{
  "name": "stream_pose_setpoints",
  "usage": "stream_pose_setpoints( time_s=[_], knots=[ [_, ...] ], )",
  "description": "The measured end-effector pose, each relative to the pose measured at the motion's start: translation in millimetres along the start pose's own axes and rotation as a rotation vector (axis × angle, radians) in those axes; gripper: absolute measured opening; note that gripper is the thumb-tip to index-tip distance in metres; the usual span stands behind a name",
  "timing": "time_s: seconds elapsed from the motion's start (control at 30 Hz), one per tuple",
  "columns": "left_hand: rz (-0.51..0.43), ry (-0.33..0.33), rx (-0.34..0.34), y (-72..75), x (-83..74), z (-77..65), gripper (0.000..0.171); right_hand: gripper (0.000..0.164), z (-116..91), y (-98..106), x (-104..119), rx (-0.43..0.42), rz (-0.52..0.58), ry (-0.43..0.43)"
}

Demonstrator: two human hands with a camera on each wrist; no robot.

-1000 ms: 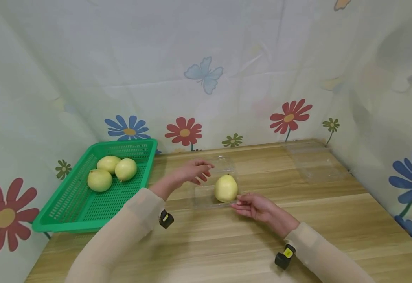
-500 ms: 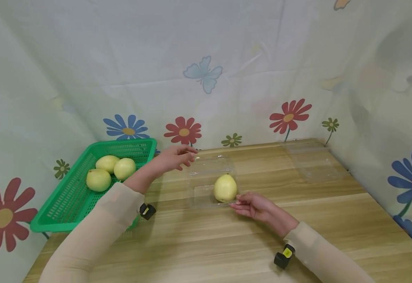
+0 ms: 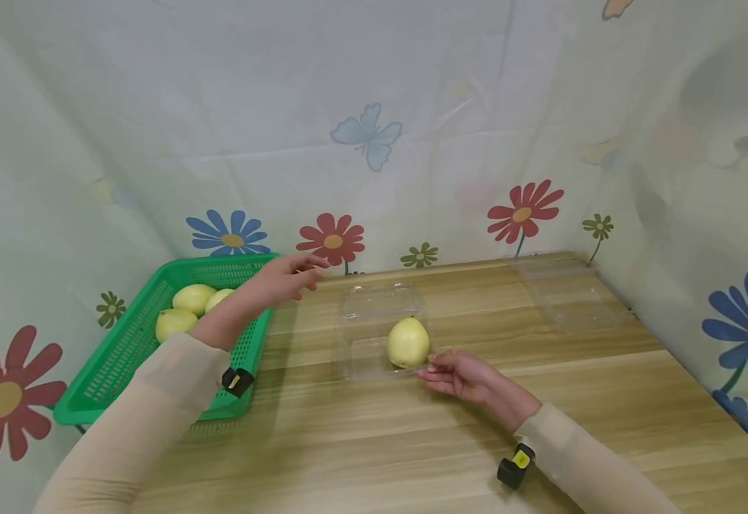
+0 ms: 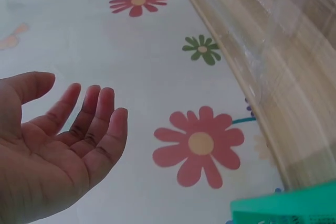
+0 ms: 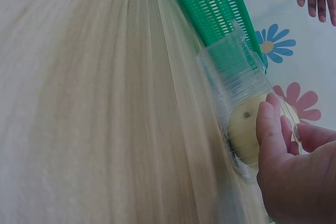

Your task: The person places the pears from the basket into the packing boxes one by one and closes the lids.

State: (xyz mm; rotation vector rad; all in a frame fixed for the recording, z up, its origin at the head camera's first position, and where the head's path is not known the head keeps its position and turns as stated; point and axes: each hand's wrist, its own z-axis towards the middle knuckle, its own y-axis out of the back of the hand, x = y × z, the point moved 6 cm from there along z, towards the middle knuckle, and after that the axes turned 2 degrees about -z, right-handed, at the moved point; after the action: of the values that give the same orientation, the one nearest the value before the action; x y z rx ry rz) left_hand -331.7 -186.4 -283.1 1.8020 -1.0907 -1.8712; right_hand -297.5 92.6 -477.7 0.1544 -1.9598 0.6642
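My left hand is in the air over the right edge of the green basket, fingers loosely spread and holding nothing. The left wrist view shows its palm bare, fingers slightly bent. At the middle of the table lies an opened clear plastic clamshell box, its lid folded back towards the wall. One pale yellow-green pear sits in the right side of the box. My right hand pinches the box's near right rim between thumb and fingers, right beside the pear.
Inside the basket are more pears, partly hidden behind my left forearm. A second clear plastic box lies at the back right of the wooden table. A flower-printed curtain closes off the back and sides.
My left hand has moved left, away from the pear and box, to the basket's right edge. My right hand keeps its hold on the rim; pear and box stay put.
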Motion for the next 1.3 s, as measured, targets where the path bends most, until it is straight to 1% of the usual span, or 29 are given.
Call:
stream_pose_setpoints(
  time_s=[0.3, 0.37, 0.47, 0.6, 0.73, 0.93, 1.2, 1.3],
  knots=[
    [0.145, -0.005, -0.082, 35.0, -5.0, -13.4, 0.044, 0.023, -1, -1, 1, -0.006, -0.008, -0.005],
    [0.146, -0.009, -0.088, 42.3, -4.1, -15.3, 0.045, 0.023, -1, -1, 1, -0.005, -0.005, -0.005],
    [0.125, -0.008, -0.075, 51.1, -1.7, -18.4, 0.047, 0.021, -1, -1, 0, -0.006, -0.003, -0.006],
    [0.128, -0.005, -0.07, 61.5, 0.4, -22.4, 0.049, 0.022, 0, 0, 0, -0.008, -0.003, -0.004],
    [0.154, 0.001, -0.094, 73.8, 3.5, -24.8, 0.05, 0.024, 0, 0, -1, -0.005, 0.002, -0.001],
    [0.2, 0.006, -0.13, 91.8, 14.0, -27.0, 0.052, 0.026, 1, 1, -1, -0.006, 0.001, -0.002],
    [0.212, 0.013, -0.146, 106.5, 26.2, -30.1, 0.054, 0.026, 0, 1, 0, -0.009, 0.0, -0.003],
    [0.228, 0.029, -0.143, 109.9, 32.0, -29.8, 0.056, 0.027, 1, 1, -1, -0.005, 0.003, -0.003]
  ],
)
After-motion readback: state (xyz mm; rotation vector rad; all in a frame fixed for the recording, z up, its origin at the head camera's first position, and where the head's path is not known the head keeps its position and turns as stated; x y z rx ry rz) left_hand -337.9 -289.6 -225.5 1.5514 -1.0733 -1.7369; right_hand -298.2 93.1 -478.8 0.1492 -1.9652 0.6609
